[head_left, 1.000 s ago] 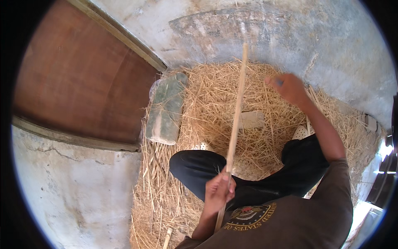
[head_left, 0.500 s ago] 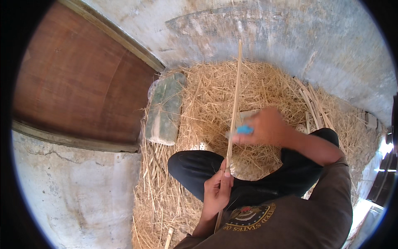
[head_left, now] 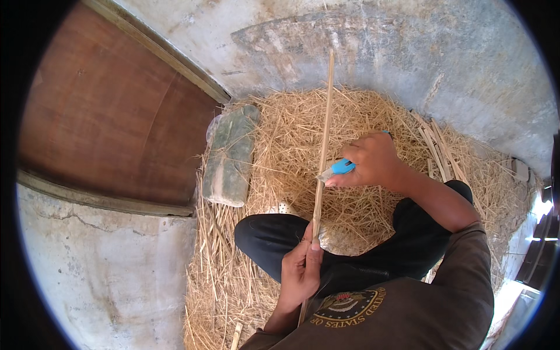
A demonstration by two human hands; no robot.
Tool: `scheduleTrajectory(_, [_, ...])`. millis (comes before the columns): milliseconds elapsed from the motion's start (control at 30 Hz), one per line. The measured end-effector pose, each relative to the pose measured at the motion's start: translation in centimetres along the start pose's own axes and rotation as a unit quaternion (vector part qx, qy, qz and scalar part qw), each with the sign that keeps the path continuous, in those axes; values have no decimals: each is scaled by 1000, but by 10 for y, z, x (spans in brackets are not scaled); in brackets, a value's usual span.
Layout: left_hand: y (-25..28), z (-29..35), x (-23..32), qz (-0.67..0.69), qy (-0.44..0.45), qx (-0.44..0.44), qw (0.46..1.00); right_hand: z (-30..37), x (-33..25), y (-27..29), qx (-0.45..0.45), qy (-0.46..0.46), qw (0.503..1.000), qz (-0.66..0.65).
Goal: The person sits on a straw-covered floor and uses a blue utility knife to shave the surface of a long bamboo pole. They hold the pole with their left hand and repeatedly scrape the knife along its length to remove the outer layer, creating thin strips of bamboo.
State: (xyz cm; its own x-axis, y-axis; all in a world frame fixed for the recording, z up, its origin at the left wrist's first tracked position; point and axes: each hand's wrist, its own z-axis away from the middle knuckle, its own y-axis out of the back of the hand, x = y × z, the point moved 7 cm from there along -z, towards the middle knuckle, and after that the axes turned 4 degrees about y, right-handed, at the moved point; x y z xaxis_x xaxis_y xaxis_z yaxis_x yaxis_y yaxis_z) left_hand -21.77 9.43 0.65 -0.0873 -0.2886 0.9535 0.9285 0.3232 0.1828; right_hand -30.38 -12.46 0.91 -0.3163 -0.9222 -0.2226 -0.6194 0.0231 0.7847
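A long, thin strip of bamboo or wood (head_left: 326,125) runs from beside my body up toward the wall. Its lower part is pinched in my left hand (head_left: 301,265), thumb on top, over my crossed legs. My right hand (head_left: 373,160) is wrapped round a blue utility knife (head_left: 343,167). The knife's blade end meets the right side of the strip, well above my left hand. Pale shavings (head_left: 350,224) lie in a thick heap beneath the strip, between and beyond my knees.
A greyish-green block-shaped bundle (head_left: 230,157) rests on the shavings at left. Several loose strips (head_left: 440,149) lie at right near the stained wall (head_left: 396,52). A brown panel (head_left: 116,111) in a wooden frame stands at far left. One short strip (head_left: 236,335) lies near the lower edge.
My right hand and the knife, blurred before, now show sharply, the knife slightly higher with its blade at the strip. The strip's top has shifted a little left.
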Motion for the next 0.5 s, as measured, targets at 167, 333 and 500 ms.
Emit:
scheduleTrajectory(167, [-12, 25, -7, 8, 32, -55, 998, -5, 112, 9, -131, -283, 948, 61])
scheduleTrajectory(333, [-9, 25, -15, 45, 63, -21, 997, 8, 57, 2, -80, -151, 985, 10])
scheduleTrajectory(500, [1, 11, -9, -15, -14, 16, 1000, 20, -42, 7, -104, 14, 992, -69])
